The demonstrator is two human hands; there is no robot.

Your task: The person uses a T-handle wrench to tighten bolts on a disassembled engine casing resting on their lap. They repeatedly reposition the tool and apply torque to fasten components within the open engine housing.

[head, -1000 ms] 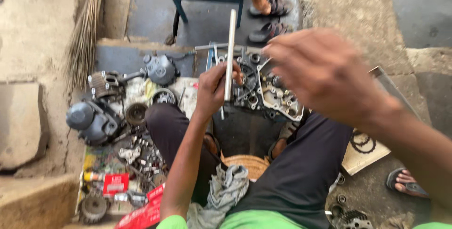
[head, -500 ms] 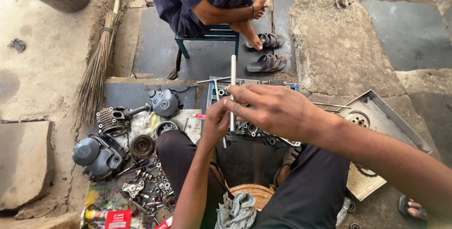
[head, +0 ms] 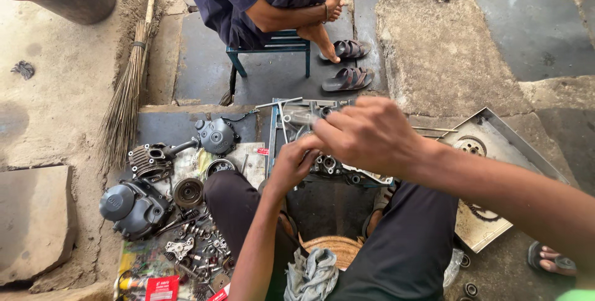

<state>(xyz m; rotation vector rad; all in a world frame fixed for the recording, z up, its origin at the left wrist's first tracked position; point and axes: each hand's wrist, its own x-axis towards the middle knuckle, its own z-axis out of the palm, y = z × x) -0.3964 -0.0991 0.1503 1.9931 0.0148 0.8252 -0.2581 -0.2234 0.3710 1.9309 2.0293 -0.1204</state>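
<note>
Engine crankcase [head: 331, 168], grey cast metal with round bores and bearing seats, lies on the floor between the person's knees, largely covered by both hands. Nearest the camera, a crumpled grey rag [head: 312, 274] rests against a woven basket rim [head: 338, 245] in the lap area, between dark trouser legs. The left hand [head: 291, 163] reaches down onto the case, fingers curled against its upper edge; what they grip is hidden. The right hand [head: 369, 134] sits just above it, fingers clenched around something small that cannot be made out. A thin metal rod [head: 285, 122] stands at the case's far left corner, partly behind the hands.

To the left, on a stained sheet, lie oily parts: a dark rounded engine cover [head: 133, 205], a finned cylinder block [head: 149, 160], a round gear-like ring [head: 188, 191], a second domed cover [head: 217, 135], and a scatter of small bolts and springs [head: 192, 248], too small to sort. A red carton [head: 162, 288] is cut off at the bottom edge. To the right, a shallow sheet-metal tray [head: 514, 146], rusty and greasy, is partly hidden by the right forearm.

Farther off, a straw broom [head: 127, 100] lies on rough concrete. A second person sits on a blue metal stool [head: 273, 47], cut off above the waist, with two dark sandals [head: 348, 62] beside one bare foot on stone paving.
</note>
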